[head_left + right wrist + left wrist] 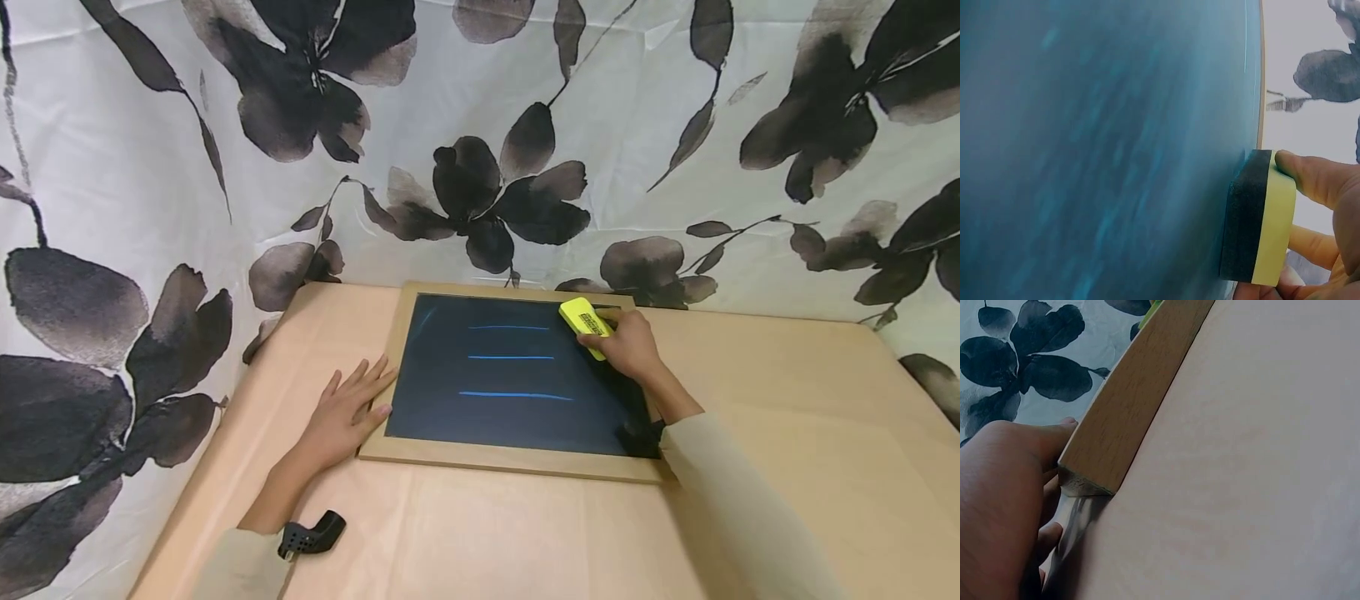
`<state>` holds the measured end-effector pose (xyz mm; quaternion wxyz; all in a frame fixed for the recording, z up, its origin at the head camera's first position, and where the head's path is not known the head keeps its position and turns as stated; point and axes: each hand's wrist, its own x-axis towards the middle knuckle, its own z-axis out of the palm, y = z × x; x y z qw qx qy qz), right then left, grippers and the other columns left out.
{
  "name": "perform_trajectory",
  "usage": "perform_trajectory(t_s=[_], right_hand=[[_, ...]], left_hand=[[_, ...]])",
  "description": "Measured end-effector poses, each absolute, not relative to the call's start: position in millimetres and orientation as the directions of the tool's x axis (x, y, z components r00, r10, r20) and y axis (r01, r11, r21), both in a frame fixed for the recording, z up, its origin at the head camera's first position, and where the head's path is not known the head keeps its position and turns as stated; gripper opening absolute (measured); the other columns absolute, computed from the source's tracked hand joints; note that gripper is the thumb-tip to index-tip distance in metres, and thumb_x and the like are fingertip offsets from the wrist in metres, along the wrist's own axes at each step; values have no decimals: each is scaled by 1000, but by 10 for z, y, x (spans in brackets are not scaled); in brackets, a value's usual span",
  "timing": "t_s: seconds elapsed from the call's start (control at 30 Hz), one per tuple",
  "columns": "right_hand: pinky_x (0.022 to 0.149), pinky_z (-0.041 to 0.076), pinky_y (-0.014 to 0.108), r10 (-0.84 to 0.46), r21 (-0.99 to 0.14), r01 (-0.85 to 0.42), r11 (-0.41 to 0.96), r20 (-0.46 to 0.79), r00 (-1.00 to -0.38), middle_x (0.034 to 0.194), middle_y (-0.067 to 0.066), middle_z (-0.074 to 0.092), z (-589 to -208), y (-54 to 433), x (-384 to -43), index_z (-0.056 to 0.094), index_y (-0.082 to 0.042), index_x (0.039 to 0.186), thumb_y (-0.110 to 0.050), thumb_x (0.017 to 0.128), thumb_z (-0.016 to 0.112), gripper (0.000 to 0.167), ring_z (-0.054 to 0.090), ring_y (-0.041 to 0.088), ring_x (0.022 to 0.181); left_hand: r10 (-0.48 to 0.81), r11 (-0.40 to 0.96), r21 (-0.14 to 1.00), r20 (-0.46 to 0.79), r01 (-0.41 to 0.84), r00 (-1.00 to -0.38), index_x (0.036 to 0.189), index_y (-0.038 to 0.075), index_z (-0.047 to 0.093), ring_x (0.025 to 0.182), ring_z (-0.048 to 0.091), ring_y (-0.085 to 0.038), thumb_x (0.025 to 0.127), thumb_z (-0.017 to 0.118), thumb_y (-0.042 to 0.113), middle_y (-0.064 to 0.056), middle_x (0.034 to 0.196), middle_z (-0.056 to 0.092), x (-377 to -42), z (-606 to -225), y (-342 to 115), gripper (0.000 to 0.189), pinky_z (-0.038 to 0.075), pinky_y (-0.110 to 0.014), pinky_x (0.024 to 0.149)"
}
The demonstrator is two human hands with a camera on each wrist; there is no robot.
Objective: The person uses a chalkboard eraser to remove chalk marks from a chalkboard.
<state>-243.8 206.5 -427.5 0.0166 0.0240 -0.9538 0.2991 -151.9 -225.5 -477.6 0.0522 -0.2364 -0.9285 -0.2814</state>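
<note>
Eraser (pixel 582 320) is touching the blackboard (pixel 517 425) upper-right, right hand (pixel 636 346) gripping it; left hand (pixel 341 419), fingers (pixel 375 385) spread, is touching its left edge.

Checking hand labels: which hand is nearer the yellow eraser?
Right. The right hand grips the yellow eraser; the left hand is by the left side of the blackboard, away from the eraser.
</note>
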Motion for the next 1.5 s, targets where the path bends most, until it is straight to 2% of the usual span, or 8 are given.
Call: perform_trajectory(t_s=[0.3, 0.77, 1.23, 1.5], right_hand=[[84, 43, 47, -49, -551, -45, 833, 7, -999, 123, 25, 55, -4255, 1709, -2536, 50, 8, 134, -28, 84, 72, 65, 50, 35, 98], [88, 41, 47, -102, -498, -104, 861, 30, -994, 122, 22, 58, -4260, 1267, -2603, 55, 3, 131, -30, 83, 74, 62, 51, 33, 101], [83, 44, 45, -132, -515, -136, 846, 46, -990, 119, 16, 60, -4258, 741, -2618, 58, -4, 132, -34, 81, 76, 61, 52, 31, 104], [80, 45, 41, -203, -543, -175, 822, 8, -979, 121, 14, 60, -4245, 574, -2645, 58, -7, 133, -34, 80, 77, 62, 52, 28, 101]], left_hand=[[397, 738, 499, 223, 454, -890, 147, 15, 42, 141, 21, -38, 95, 57, 34, -8, 154, 29, -1471, -4746, -2285, 56, 4, -62, 109], [382, 746, 489, 242, 453, -892, 146, 14, 42, 141, 22, -38, 96, 55, 36, -8, 154, 30, -1423, -4781, -2300, 56, 4, -61, 109], [389, 752, 459, 270, 473, -880, 146, 15, 42, 140, 24, -39, 96, 56, 34, -9, 153, 31, -1425, -4774, -2269, 55, 6, -62, 108], [391, 744, 461, 286, 484, -875, 146, 16, 43, 139, 25, -38, 96, 56, 33, -8, 154, 31, -1431, -4831, -2223, 55, 5, -63, 108]])
